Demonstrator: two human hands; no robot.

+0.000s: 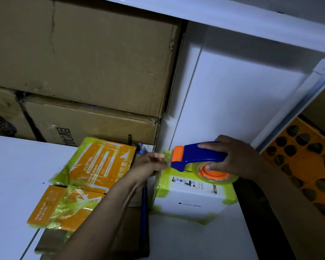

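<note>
My right hand (231, 158) grips a blue and orange tape dispenser (197, 156) with a roll of clear tape, held over the top of a white box (191, 197) whose edges carry yellow-green tape. My left hand (150, 164) reaches to the dispenser's front end and pinches the loose tape end there, at the box's far left corner. The white box stands on a white table (13, 175).
Two orange boxes (98, 164) wrapped in yellow-green tape lie left of my left arm. Large brown cartons (83, 62) are stacked behind them. An orange perforated crate (308, 162) sits at the right. A white shelf frame (251, 21) runs overhead.
</note>
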